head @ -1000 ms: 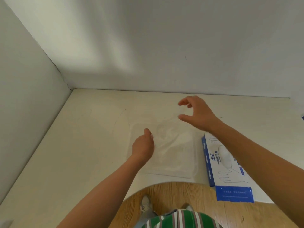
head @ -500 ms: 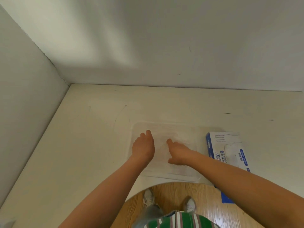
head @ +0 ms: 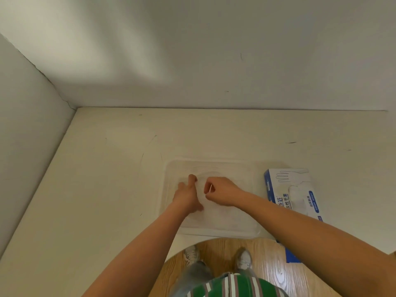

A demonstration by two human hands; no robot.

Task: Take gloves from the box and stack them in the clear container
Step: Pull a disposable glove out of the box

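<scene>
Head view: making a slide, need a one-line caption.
Left hand flat in the clear container, right hand pinching a glove; box alongside.

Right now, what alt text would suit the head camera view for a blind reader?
Two bare hands work over a clear container on a cream table: the left hand presses flat, and the right hand seems to pinch a clear glove. A blue and white glove box lies to the right.

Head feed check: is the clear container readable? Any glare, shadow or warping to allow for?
Head view: soft light, no glare, one bright patch on the wall. Head view: the clear container nearly vanishes against the pale table; only its rim reads. Head view: wide-angle stretch on the forearms; the glove is just a pale sliver in the right hand.
</scene>
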